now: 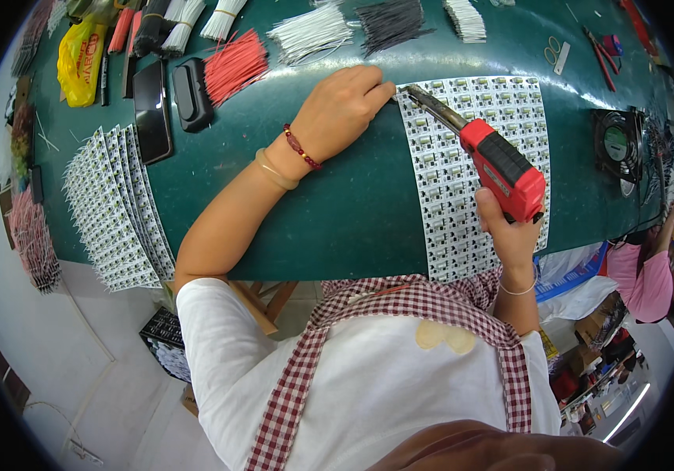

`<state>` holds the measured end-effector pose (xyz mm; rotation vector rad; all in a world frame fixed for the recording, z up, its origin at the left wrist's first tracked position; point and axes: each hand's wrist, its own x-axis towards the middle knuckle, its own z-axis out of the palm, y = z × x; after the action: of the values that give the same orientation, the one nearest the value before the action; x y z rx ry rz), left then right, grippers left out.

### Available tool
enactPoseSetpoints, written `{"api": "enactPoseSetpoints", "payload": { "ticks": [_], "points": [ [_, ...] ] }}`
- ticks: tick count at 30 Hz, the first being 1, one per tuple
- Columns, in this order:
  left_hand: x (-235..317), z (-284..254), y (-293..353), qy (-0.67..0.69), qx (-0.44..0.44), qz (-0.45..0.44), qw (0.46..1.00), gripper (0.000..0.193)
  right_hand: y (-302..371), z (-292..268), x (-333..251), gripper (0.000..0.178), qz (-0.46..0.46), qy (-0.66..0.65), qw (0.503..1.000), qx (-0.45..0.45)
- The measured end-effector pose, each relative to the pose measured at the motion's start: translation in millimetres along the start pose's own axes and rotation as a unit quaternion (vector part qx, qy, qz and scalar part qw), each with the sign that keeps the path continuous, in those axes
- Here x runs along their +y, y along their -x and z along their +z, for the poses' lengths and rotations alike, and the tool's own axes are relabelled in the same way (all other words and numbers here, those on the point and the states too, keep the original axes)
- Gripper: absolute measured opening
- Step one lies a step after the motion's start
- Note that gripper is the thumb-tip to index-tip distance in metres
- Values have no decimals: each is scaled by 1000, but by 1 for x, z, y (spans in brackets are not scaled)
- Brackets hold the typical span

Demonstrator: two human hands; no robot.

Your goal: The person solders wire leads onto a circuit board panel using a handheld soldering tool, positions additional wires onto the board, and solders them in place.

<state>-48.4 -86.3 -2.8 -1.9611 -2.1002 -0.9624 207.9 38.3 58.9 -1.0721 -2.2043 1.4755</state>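
Note:
A red and black soldering gun [505,165] is held by its grip in my right hand [512,231], fingers wrapped round it. Its metal tip reaches the upper left corner of a white circuit board panel [451,200] covered with rows of small components. Close to that same corner, my left hand [342,106] is closed in a pinch just left of the tip. Whatever lies between those fingertips is too small to make out. The panel lies on the green table [337,212], its near end at the table's front edge, by my checked apron.
Several more panels [109,216] overlap at left. A phone [151,110], a black case [192,94] and bundles of red wires [235,67], white wires [311,35] and black wires [392,23] lie behind. Red-handled pliers [602,59] and a fan [618,145] are at right, near a person in pink [641,282].

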Motion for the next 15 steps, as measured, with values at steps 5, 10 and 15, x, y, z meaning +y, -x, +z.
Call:
{"api": "enactPoseSetpoints", "payload": {
  "ticks": [5,10,15],
  "points": [
    [5,-2,-3,-54,1,3,999,19,3,-3,-4,24,28,-88,995,26],
    [16,-14,-6,-114,28,-55,992,16,6,-9,-18,21,79,-156,984,28],
    [24,-7,-4,-59,43,-64,995,15,11,-10,-20,19,105,-172,979,17]
  ]
}}
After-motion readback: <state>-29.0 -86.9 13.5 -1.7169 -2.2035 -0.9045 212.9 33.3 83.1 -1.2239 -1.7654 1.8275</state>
